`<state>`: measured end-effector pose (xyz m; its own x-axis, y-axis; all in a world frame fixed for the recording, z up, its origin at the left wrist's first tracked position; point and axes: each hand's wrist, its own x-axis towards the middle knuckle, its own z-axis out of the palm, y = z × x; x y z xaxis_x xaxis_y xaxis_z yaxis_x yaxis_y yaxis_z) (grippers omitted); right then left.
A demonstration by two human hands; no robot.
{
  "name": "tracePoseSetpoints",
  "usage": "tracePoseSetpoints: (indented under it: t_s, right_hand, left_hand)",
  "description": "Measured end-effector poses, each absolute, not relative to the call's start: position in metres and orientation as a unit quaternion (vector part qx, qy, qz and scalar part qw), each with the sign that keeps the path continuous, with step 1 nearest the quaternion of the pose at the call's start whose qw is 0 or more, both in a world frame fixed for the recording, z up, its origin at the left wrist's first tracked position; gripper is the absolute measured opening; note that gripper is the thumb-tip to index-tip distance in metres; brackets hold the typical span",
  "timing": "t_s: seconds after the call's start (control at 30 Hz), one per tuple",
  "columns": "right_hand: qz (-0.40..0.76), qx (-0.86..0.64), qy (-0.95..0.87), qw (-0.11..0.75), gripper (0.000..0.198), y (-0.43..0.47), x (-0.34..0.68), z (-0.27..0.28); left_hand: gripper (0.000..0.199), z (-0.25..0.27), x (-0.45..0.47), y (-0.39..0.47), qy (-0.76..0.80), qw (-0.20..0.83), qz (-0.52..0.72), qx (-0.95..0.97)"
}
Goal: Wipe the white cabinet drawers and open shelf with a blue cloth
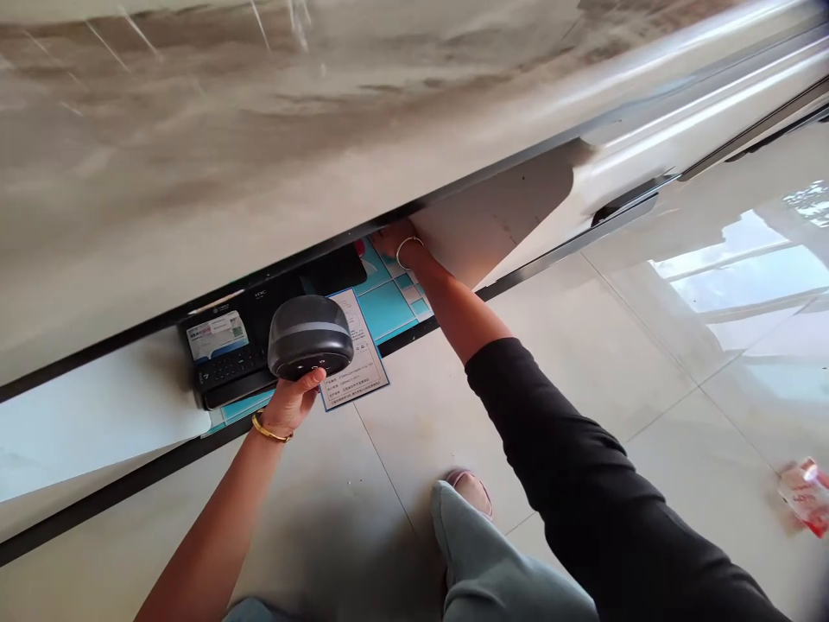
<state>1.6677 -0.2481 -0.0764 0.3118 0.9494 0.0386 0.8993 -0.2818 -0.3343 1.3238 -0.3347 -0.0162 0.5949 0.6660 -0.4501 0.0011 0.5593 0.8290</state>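
Note:
My left hand is wrapped round a dark, rounded speaker-like device with a grey band and small marks near its lower edge. The thumb lies on that edge. Behind the device a white printed card with a blue border sticks out; I cannot tell whether the hand also grips it. My right hand reaches into the open compartment under the ledge, its fingers mostly hidden in shadow. A small pink thing shows beside it. In the compartment's left part lies a black keypad device with a label.
Blue patterned liner covers the compartment's bottom. A glossy marbled top overhangs it. More black items lie inside, partly hidden. Below are pale floor tiles, my foot, and a red and white packet at the right.

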Motion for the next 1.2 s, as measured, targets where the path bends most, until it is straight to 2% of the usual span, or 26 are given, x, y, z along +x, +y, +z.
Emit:
tracePoseSetpoints:
  t_s: [0.23,0.43,0.53,0.63,0.77,0.9,0.97,1.07,1.2]
  right_hand:
    - [0.109,-0.742,-0.646,0.142,0.046,-0.337,1.658,-0.094]
    - [0.144,-0.710,-0.659,0.204,0.035,-0.439,1.622,-0.104]
    - [0.180,-0.696,-0.637,0.277,0.042,-0.478,1.576,-0.124]
    - [0.218,-0.654,-0.663,0.292,0.039,-0.523,1.532,-0.145]
    - [0.177,-0.720,-0.574,0.346,0.041,-0.571,1.533,-0.147]
    - [0.057,-0.815,-0.404,0.411,0.037,-0.555,1.596,-0.132]
    - [0.012,-0.844,-0.339,0.415,0.041,-0.530,1.619,-0.132]
    - [0.008,-0.881,-0.255,0.399,0.047,-0.492,1.616,-0.142]
    - [0.022,-0.901,-0.201,0.383,0.039,-0.459,1.575,-0.161]
  left_hand:
    - [0.086,-0.023,1.345,-0.319,0.377,0.796,0.228,0.415]
    - [0.079,-0.020,1.372,-0.301,0.334,0.796,0.265,0.430]
    - [0.074,-0.014,1.387,-0.291,0.303,0.785,0.287,0.458]
    - [0.067,-0.007,1.399,-0.283,0.288,0.771,0.297,0.484]
    - [0.062,-0.002,1.421,-0.277,0.283,0.764,0.287,0.504]
    - [0.071,-0.010,1.467,-0.276,0.286,0.750,0.296,0.518]
    - [0.064,-0.017,1.492,-0.274,0.269,0.737,0.287,0.549]
    - [0.056,-0.030,1.520,-0.271,0.250,0.716,0.298,0.580]
    - [0.076,-0.048,1.538,-0.269,0.246,0.720,0.332,0.557]
